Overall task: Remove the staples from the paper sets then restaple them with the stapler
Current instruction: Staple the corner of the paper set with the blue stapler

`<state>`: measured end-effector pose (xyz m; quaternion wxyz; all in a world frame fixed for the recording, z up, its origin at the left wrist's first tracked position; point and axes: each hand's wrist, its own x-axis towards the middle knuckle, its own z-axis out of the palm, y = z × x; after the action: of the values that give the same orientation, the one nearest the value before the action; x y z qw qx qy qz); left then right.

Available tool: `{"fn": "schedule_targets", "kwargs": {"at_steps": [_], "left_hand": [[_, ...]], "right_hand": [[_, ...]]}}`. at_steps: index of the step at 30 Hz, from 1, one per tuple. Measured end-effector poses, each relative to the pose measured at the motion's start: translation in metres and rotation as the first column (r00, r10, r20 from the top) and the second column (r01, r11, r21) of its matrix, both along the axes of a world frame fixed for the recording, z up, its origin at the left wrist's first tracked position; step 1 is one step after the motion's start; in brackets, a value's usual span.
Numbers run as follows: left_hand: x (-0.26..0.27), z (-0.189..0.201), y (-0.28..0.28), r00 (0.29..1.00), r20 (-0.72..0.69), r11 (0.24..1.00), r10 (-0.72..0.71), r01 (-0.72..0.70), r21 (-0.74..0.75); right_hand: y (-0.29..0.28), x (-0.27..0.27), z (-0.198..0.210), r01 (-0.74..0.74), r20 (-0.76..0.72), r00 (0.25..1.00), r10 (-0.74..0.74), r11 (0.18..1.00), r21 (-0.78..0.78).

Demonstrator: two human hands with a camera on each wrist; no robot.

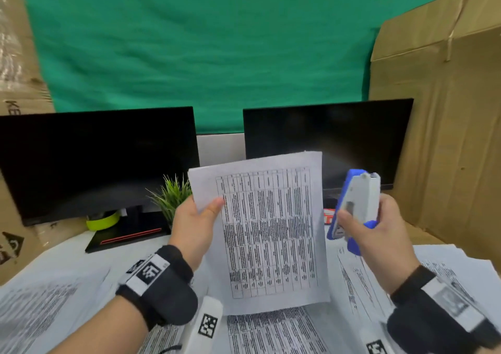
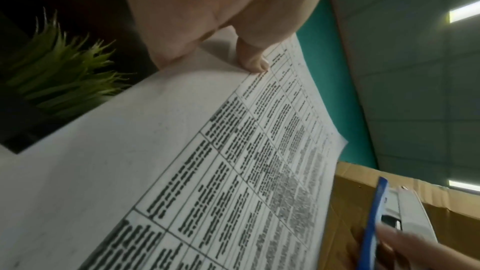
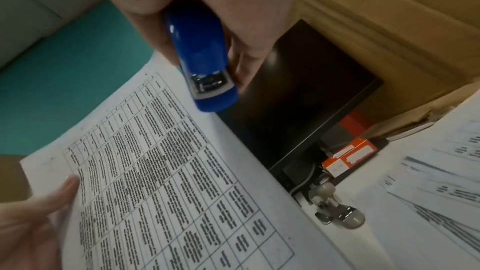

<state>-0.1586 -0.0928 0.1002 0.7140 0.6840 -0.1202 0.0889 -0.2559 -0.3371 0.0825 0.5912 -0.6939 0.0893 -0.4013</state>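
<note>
Restapling step, staple not yet driven: left hand (image 1: 195, 224) pinches raised paper set (image 1: 267, 227) by its near edge; right hand (image 1: 375, 233), just beside, clamps blue stapler (image 1: 355, 204), whose mouth must next, by my reading, take a top corner.

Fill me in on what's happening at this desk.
A person holds a printed paper set up off the desk with the left hand, thumb pinching its left edge. The right hand grips a blue stapler raised beside the sheet, not yet on it. More papers lie spread on the desk, and a staple remover sits by the monitor.
</note>
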Motion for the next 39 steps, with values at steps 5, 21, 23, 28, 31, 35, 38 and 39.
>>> {"fn": "schedule_targets", "kwargs": {"at_steps": [5,21,23,28,31,35,38,39], "left_hand": [[-0.003,0.017,0.008,0.999,0.023,0.998,-0.038,0.037,0.041],[-0.039,-0.033,-0.012,0.999,0.031,0.989,-0.021,0.016,0.146],[-0.036,-0.024,-0.011,0.998,0.051,0.985,-0.043,0.034,0.170],[-0.037,-0.011,-0.015,0.989,0.104,0.975,-0.106,0.083,0.207],[-0.043,-0.011,-0.021,0.983,0.115,0.972,-0.141,0.116,0.203],[-0.054,-0.008,-0.028,0.977,0.131,0.970,-0.167,0.140,0.199],[-0.062,-0.006,-0.028,0.972,0.124,0.964,-0.199,0.171,0.206],[-0.064,-0.005,-0.027,0.972,0.123,0.963,-0.199,0.171,0.209]], "right_hand": [[0.006,0.001,0.019,-0.269,-0.102,0.959,0.264,0.962,-0.045],[0.040,0.000,-0.032,-0.239,-0.235,0.949,0.209,0.966,-0.103],[0.029,0.009,-0.017,-0.039,-0.123,0.992,0.010,0.971,-0.238],[0.038,0.011,0.064,0.069,0.387,0.921,0.037,0.964,-0.255],[0.052,0.020,0.086,0.069,0.413,0.907,0.083,0.938,-0.339],[0.068,0.030,0.092,0.072,0.398,0.914,0.079,0.933,-0.352],[0.072,0.037,0.097,0.117,0.401,0.915,0.035,0.931,-0.346],[0.072,0.039,0.099,0.123,0.394,0.919,0.023,0.932,-0.341]]}}
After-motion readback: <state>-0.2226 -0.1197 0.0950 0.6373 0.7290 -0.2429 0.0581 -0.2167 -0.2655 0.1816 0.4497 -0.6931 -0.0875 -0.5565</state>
